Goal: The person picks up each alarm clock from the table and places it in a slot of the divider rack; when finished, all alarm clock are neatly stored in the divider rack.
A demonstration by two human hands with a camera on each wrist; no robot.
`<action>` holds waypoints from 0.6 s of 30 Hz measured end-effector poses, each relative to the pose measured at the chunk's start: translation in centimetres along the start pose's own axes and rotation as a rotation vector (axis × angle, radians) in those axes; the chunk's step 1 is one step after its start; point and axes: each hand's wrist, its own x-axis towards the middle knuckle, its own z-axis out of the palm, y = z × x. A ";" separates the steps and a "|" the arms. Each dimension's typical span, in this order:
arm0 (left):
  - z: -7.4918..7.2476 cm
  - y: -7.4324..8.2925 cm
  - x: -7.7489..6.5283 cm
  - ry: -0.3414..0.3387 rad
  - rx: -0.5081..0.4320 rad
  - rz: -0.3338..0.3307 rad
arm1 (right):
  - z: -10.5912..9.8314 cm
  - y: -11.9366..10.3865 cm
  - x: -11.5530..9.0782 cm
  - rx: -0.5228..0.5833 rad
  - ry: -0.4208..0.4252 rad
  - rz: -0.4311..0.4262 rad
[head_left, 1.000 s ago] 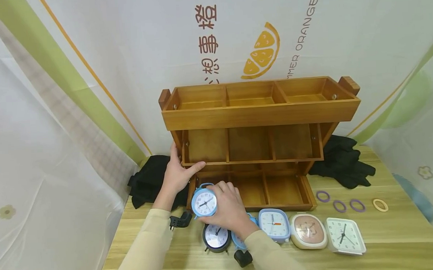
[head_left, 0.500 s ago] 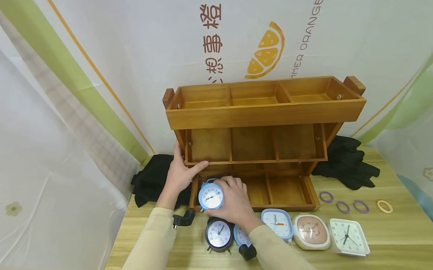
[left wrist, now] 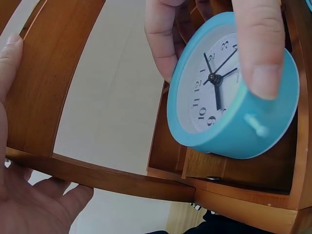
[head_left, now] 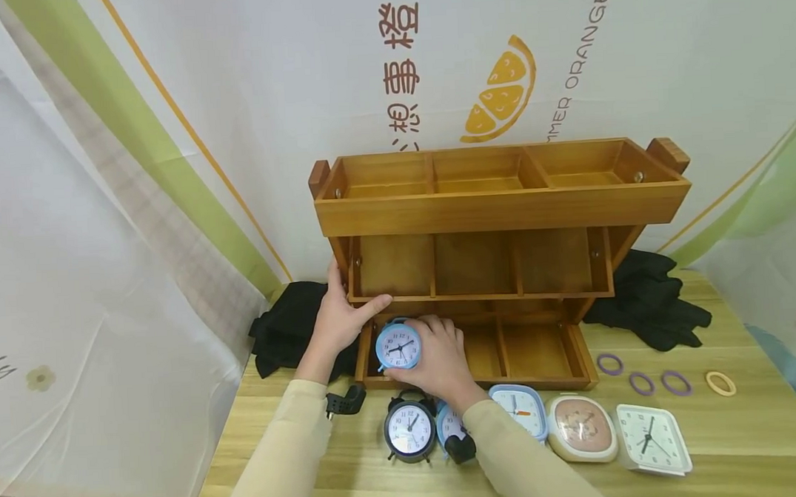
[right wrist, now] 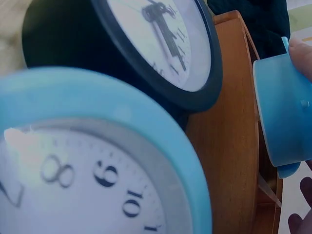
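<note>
My right hand (head_left: 436, 354) grips a round light-blue alarm clock (head_left: 398, 346) by its side, thumb below and fingers above. The clock is tilted, face up, in the left compartment of the lowest tier of a wooden tiered storage box (head_left: 503, 210). In the left wrist view the blue clock (left wrist: 219, 144) sits partly within the compartment walls. My left hand (head_left: 337, 321) holds the box's left side, thumb across the front edge of the middle tier, other fingers along the outside. The right wrist view shows the held clock (right wrist: 280, 112) beyond the box's front wall.
Before the box stand a black twin-bell alarm clock (head_left: 409, 429), another blue clock (head_left: 449, 423) partly behind my wrist, a square blue clock (head_left: 521, 410), a cream-and-pink clock (head_left: 582, 427) and a white square clock (head_left: 653, 439). Purple rings (head_left: 676, 383) lie right; black cloths (head_left: 291, 327) flank the box.
My right hand has carried the blue clock away from me and down into the lower left compartment. The left hand keeps its place on the box. The head view has shifted slightly left.
</note>
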 end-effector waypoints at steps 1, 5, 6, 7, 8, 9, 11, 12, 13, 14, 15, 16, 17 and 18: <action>0.0 0.0 0.0 0.002 0.003 -0.003 | 0.0 0.0 0.1 -0.001 -0.004 0.003; -0.1 -0.1 0.0 0.003 0.006 -0.007 | 0.1 0.1 0.3 -0.011 -0.014 0.007; -0.1 -0.1 0.0 0.002 0.002 -0.005 | 0.2 0.1 0.3 -0.015 -0.017 0.007; -0.1 -0.1 0.0 0.001 -0.003 -0.002 | 0.2 0.2 0.3 -0.020 -0.021 0.009; -0.2 -0.1 0.0 0.000 -0.005 0.001 | 0.3 0.2 0.3 -0.023 -0.025 0.009; -0.1 -0.2 0.0 0.000 -0.007 0.002 | 0.3 0.3 0.4 -0.023 -0.029 0.011; -0.1 -0.2 0.0 0.000 -0.012 0.003 | 0.4 0.4 0.4 -0.022 -0.037 0.017; -0.1 -0.3 0.0 0.000 -0.015 0.003 | 0.4 0.4 0.4 -0.018 -0.041 0.021; -0.1 -0.3 0.0 0.002 -0.017 0.004 | 0.4 0.4 0.4 -0.015 -0.045 0.026; -0.1 -0.3 0.0 0.002 -0.017 0.003 | 0.4 0.5 0.5 -0.014 -0.052 0.032; -0.1 -0.3 0.0 0.000 -0.017 0.003 | 0.5 0.5 0.5 -0.014 -0.059 0.040; -0.1 -0.3 0.0 -0.001 -0.019 0.003 | 0.5 0.6 0.5 -0.017 -0.065 0.049; -0.1 -0.3 0.0 -0.003 -0.020 0.004 | 0.5 0.6 0.5 -0.018 -0.071 0.057; -0.1 -0.3 0.1 -0.005 -0.024 0.007 | 0.6 0.6 0.5 -0.020 -0.076 0.064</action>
